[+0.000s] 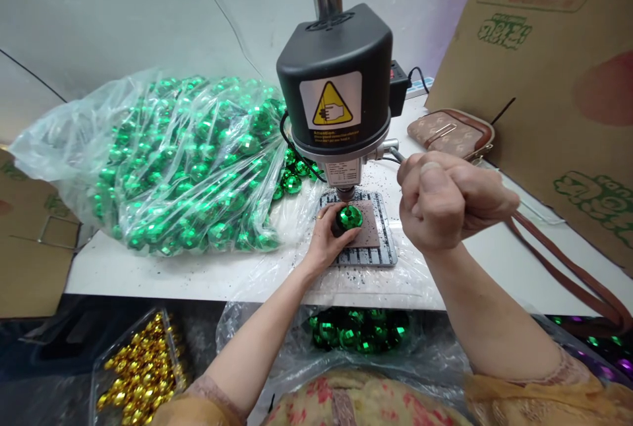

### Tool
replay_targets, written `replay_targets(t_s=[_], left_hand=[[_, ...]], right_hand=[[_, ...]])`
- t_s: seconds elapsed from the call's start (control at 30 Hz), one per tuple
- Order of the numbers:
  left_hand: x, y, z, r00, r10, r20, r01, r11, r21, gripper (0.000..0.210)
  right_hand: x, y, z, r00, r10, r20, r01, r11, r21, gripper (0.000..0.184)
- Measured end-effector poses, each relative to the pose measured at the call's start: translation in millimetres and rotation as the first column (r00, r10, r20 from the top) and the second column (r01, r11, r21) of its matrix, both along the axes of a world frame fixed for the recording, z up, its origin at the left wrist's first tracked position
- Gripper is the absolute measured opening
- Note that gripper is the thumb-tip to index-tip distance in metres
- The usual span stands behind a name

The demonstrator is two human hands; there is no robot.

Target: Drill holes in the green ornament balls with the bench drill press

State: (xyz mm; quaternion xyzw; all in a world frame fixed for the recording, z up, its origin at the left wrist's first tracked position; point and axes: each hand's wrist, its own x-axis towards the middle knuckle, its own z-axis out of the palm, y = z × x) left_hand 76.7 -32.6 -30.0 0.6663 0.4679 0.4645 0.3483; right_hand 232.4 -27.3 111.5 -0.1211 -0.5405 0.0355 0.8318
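A shiny green faceted ball (pixel 351 216) sits under the chuck (pixel 346 193) of a small black drill press (pixel 336 57). My left hand (pixel 329 235) curls its fingers and thumb around the ball from the left, on a brown square pad (pixel 368 231) over the slotted metal base (pixel 390 256). A dark hole shows in the ball's top. To the right of the machine, my right hand (pixel 445 202) is closed in a fist around the feed lever (pixel 394 153), whose grip end is hidden in the fingers. Dark shavings lie scattered about the base.
A clear plastic bag (pixel 188 169) full of green balls lies on the left of the white table (pixel 173 274). A brown patterned purse (pixel 450 130) lies at right before a cardboard box (pixel 544 83). Below the edge are more green balls (pixel 359 332) and a bin of gold balls (pixel 141 370).
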Motion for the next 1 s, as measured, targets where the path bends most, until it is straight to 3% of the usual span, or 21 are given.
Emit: replay_targets(t_s=[0.5, 0.67, 0.83, 0.93, 1.0], left_hand=[[-0.8, 0.0, -4.7, 1.0, 0.004, -0.024, -0.004, 1.0, 0.021, 0.051], [-0.4, -1.5, -2.3, 1.0, 0.015, -0.004, -0.014, 1.0, 0.016, 0.05], [2.2, -0.9, -1.7, 1.0, 0.026, 0.004, -0.026, 1.0, -0.018, 0.055], [1.6, -10.4, 3.6, 0.996, 0.091, -0.011, -0.092, 0.995, -0.029, 0.054], [-3.6, -27.4, 9.6, 0.985, 0.158, -0.063, -0.155, 0.987, 0.043, 0.049]], right_hand=[[7.2, 7.8, -17.1, 0.993, -0.045, 0.106, 0.031, 0.992, 0.122, 0.048], [7.0, 3.1, -23.7, 0.99, -0.007, 0.138, -0.014, 0.988, 0.151, 0.047], [-0.9, -6.0, 13.8, 0.999, 0.035, -0.035, -0.04, 0.988, -0.151, 0.047], [-2.4, -2.6, 38.7, 0.994, 0.078, -0.075, -0.089, 0.983, -0.16, 0.045], [-1.2, 0.7, 46.3, 0.993, 0.101, -0.06, -0.109, 0.982, -0.153, 0.045]])
